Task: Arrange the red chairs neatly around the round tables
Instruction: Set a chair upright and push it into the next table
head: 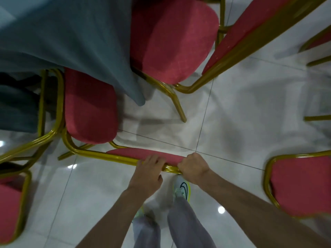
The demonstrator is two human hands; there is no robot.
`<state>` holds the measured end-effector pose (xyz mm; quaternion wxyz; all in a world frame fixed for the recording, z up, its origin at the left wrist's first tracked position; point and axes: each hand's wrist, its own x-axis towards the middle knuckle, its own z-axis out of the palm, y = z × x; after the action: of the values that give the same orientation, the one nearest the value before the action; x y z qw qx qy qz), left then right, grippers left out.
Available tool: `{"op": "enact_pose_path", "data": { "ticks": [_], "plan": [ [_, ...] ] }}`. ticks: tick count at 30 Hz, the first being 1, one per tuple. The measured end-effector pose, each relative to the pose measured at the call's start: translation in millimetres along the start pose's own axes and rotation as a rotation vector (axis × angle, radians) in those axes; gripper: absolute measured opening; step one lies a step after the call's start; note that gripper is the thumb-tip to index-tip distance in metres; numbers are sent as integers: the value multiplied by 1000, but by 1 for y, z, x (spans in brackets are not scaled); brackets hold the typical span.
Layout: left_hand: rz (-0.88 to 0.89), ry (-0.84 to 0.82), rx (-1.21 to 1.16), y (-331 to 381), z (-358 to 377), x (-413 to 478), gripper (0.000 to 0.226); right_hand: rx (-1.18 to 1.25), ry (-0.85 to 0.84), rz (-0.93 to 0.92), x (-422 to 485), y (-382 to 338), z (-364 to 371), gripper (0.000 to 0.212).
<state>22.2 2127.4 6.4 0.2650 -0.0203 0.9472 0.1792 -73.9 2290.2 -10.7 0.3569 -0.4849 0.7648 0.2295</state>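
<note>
Glossy white floor tiles [232, 108] fill the frame, reflections glinting, with red seats ringed all round. Over at nine o'clock hangs the grey-blue cloth [71, 33] of the round table, draping down over the seat of the red padded chair with the gold metal frame [89, 106]. That chair is tucked partway under the cloth, its backrest top rail running left to right across the middle of the view, its seat pointing up toward twelve o'clock and the table.

Now the hands. The left hand [149, 173] has its fingers curled over the rail, clamped on the gold tube and red padding. Just beside it, at the rail's right end, the right hand [194, 165] is fisted tight around the same rail. Both sit at six o'clock from the seat, equally near.

So the table lies straight ahead of the knuckles; a push along the seat's axis looks like the call. A second red chair [172, 38] stands close at one o'clock, a possible snag.
</note>
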Motion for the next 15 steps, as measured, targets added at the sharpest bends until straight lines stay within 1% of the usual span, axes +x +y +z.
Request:
{"op": "enact_pose_path", "data": {
  "ticks": [2,3,6,7,9,11,12,14,15],
  "plan": [
    [34,-22,31,13,-6,-2,54,20,18,-21,-17,-2,-17,7],
    [51,-44,46,20,-9,-3,54,33,46,-41,-26,-3,-25,8],
    [53,-90,149,36,-17,-6,51,48,152,-101,-50,-9,-36,27],
    [47,-100,186,39,-20,-7,49,62,179,-101,-57,-10,-38,28],
    [83,-104,258,43,-27,-12,43,136,224,-77,-70,-13,-36,22],
    [155,-114,298,43,-35,-17,43,244,255,-38,-83,-16,-31,16],
    [183,-103,305,41,-38,-19,43,295,316,-13,-90,-18,-25,14],
    [211,-86,300,39,-42,-23,46,371,460,64,-99,-20,-2,20],
    [211,-81,292,37,-45,-24,48,402,483,121,-102,-21,10,22]
  ]
}}
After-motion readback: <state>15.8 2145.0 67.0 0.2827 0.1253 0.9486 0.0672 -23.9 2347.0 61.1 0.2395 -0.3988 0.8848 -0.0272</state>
